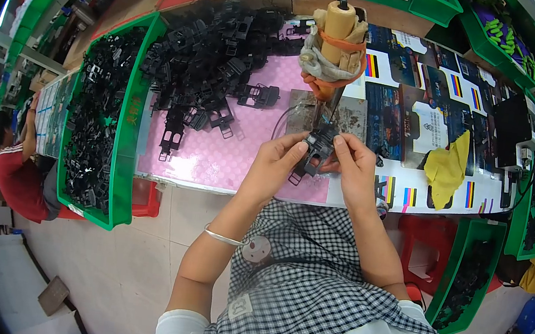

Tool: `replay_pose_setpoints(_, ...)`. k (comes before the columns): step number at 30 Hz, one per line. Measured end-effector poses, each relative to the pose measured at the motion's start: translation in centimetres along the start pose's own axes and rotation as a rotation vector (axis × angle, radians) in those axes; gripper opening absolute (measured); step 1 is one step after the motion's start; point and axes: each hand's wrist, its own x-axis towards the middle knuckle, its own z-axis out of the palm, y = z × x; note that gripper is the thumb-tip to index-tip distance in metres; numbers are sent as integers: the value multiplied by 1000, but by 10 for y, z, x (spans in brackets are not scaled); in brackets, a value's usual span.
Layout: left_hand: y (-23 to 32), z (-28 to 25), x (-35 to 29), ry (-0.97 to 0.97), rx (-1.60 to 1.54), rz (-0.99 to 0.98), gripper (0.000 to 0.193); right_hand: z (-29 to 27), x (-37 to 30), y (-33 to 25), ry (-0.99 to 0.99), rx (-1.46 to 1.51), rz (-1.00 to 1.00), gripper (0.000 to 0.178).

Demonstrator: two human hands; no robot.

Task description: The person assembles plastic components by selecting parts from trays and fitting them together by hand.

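Note:
Between my two hands is a small black plastic frame part (316,150), held over the near edge of the table, just below the tip of an upright tool. My left hand (279,164) pinches its left side with thumb and fingers. On the right side, my right hand (355,170) grips the same part, thumb on top. The tool's thick handle (335,52) is wrapped in cloth and orange bands, and its metal shaft points down. Behind the part lies a worn metal plate (354,113). Whether the tool's tip touches the part, I cannot tell.
A large heap of black plastic parts (228,49) covers the table's left side on a pink sheet (215,154). Green bins of parts stand left (126,150) and lower right (467,278). A yellow cloth (446,172) lies right. Other people sit at both sides.

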Motion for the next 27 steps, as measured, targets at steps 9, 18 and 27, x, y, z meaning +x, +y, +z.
replay_pose_setpoints(9, 6, 1, 0, -14, -16, -30, 32, 2, 1, -1, -3, -14, -2, 21)
replay_pose_setpoints(18, 4, 2, -1, 0, -17, -11, 32, 2, 0, -1, 9, -8, 9, 21)
replay_pose_setpoints(27, 5, 1, -2, -19, -21, 2, 36, 2, -1, 0, 5, -9, 0, 20)
